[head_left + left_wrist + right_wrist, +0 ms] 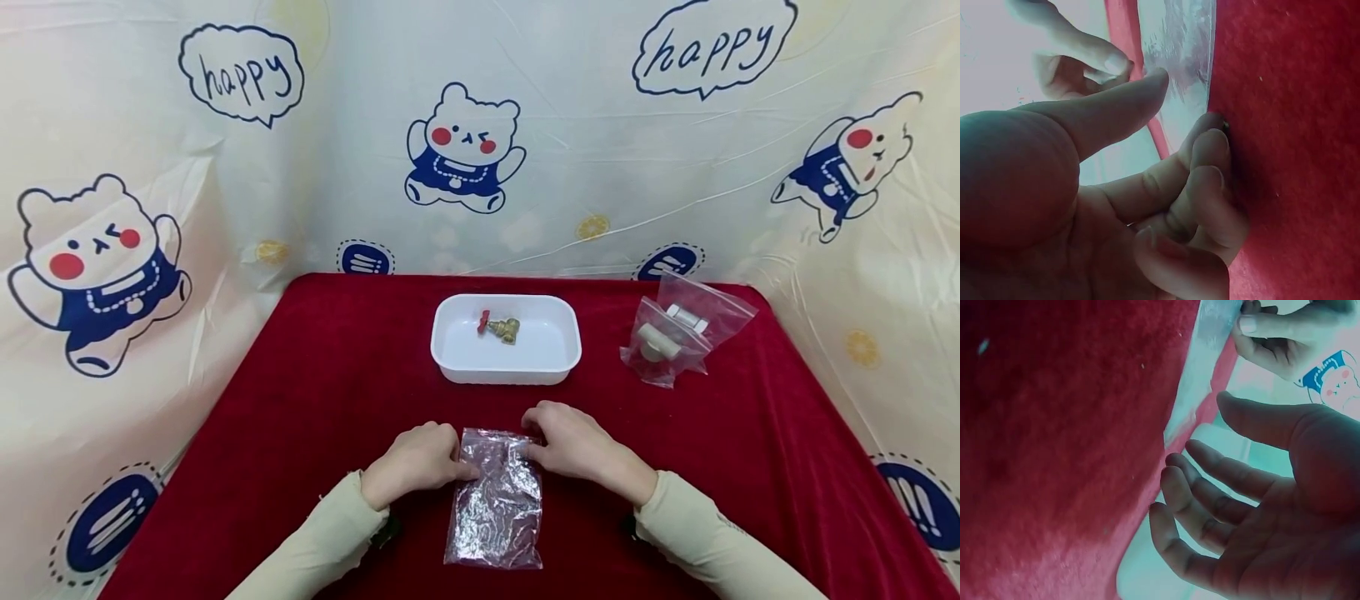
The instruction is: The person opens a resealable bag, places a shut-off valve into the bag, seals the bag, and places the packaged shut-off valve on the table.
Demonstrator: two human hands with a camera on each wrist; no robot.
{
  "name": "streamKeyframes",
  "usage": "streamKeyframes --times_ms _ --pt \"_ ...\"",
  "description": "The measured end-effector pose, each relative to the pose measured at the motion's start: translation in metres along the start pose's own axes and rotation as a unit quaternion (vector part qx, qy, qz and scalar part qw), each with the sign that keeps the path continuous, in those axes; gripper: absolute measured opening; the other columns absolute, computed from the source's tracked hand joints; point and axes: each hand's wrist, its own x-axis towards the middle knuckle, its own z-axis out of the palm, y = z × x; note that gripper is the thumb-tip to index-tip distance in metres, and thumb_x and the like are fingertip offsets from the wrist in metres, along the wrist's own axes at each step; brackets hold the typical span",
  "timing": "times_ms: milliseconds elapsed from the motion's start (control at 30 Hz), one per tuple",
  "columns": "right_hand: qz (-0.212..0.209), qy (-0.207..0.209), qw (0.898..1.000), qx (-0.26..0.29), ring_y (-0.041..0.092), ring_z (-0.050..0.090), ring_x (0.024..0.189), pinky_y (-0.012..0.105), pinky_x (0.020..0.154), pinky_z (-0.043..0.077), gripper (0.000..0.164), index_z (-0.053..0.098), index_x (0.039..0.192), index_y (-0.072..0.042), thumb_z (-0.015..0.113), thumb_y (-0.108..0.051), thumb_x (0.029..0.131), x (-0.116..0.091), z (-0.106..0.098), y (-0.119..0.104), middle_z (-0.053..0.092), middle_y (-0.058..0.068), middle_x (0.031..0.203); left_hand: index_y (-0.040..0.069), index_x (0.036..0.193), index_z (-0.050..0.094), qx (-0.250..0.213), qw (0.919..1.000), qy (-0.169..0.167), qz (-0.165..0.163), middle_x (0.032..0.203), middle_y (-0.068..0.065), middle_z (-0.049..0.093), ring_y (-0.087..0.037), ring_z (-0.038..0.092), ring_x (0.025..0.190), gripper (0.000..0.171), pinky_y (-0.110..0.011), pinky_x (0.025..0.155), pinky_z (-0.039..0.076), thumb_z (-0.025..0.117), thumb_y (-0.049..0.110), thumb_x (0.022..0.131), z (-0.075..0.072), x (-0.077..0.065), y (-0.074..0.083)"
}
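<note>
Right hand (588,446): fingers wide. Left hand (416,457): grip I cannot tell. Uneven pulling could skid the bag (495,512) toward the left edge of the table (330,375).

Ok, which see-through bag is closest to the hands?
The flat bag between the left hand and right hand; the other two bags lie right of the white tray, holding pipe fittings.

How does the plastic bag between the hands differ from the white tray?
The bag is clear and creased; the tray is white, smooth and walled. No item shows inside the bag, while the tray holds a red-handled brass valve. In the head view, the bag's longer sides run front to back, the tray's left to right. Both are roughly rectangular.
</note>
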Motion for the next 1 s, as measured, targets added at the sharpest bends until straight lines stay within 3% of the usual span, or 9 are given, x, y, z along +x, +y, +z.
streamKeyframes --times_ms 167,267,367,600,767,867,1000 --pt "-0.022 -0.004 0.999 -0.023 0.02 0.064 0.087 0.041 0.076 0.055 0.02 0.075 0.103 -0.006 0.082 -0.022 0.092 0.001 0.004 -0.001 0.066 0.002 0.094 0.017 0.059 0.059 0.021 0.9996 -0.008 0.017 0.054 0.002 0.052 -0.014 0.048 0.05 0.047 -0.032 0.046 0.041 0.089 0.042 0.084 0.006 0.004 -0.003" --pt "-0.028 -0.01 0.999 -0.026 0.019 0.062 0.084 0.039 0.074 0.054 0.019 0.075 0.101 -0.007 0.084 -0.021 0.09 0.002 0.005 -0.001 0.064 0.002 0.093 0.021 0.062 0.058 0.054 0.9979 -0.01 0.036 0.058 0.003 0.051 -0.015 0.047 0.052 0.048 -0.034 0.046 0.041 0.087 0.052 0.083 0.022 0.019 -0.021" --pt "-0.03 -0.019 0.999 -0.026 0.016 0.059 0.082 0.037 0.072 0.053 0.021 0.073 0.098 -0.009 0.087 -0.018 0.086 0.005 0.006 0.0 0.062 0.0 0.091 0.023 0.064 0.057 0.073 0.9962 -0.012 0.046 0.059 0.005 0.05 -0.013 0.046 0.053 0.049 -0.034 0.046 0.041 0.086 0.058 0.082 0.029 0.026 -0.028" --pt "-0.018 -0.033 0.999 -0.006 0.013 0.051 0.068 0.033 0.061 0.046 0.026 0.067 0.085 -0.014 0.092 -0.01 0.077 0.009 0.007 0.004 0.053 -0.005 0.072 0.019 0.062 0.056 0.055 0.9977 -0.012 0.036 0.056 0.004 0.048 -0.014 0.045 0.051 0.05 -0.036 0.047 0.041 0.091 0.05 0.08 0.021 0.016 -0.012" --pt "-0.026 -0.038 0.999 0.012 0.011 0.049 0.063 0.03 0.058 0.045 0.028 0.064 0.078 -0.015 0.092 -0.009 0.077 0.01 0.006 0.004 0.051 -0.006 0.068 0.021 0.063 0.057 0.056 0.9975 -0.017 0.041 0.056 0.005 0.048 -0.013 0.045 0.05 0.048 -0.034 0.045 0.04 0.089 0.053 0.081 0.037 0.03 -0.029" --pt "-0.026 -0.037 0.999 0.02 0.011 0.049 0.064 0.03 0.059 0.045 0.029 0.063 0.074 -0.014 0.091 -0.008 0.079 0.01 0.006 0.003 0.051 -0.005 0.069 0.022 0.061 0.057 0.063 0.9968 -0.015 0.047 0.055 0.006 0.05 -0.013 0.046 0.05 0.049 -0.034 0.044 0.041 0.088 0.054 0.081 0.04 0.031 -0.03" --pt "-0.025 -0.027 0.999 0.025 0.01 0.05 0.063 0.029 0.058 0.046 0.029 0.062 0.072 -0.017 0.086 -0.01 0.086 0.008 0.006 0.003 0.053 -0.006 0.069 0.019 0.059 0.057 0.056 0.9973 -0.007 0.046 0.054 0.005 0.05 -0.014 0.047 0.05 0.049 -0.034 0.046 0.041 0.09 0.046 0.082 0.023 0.015 -0.01"
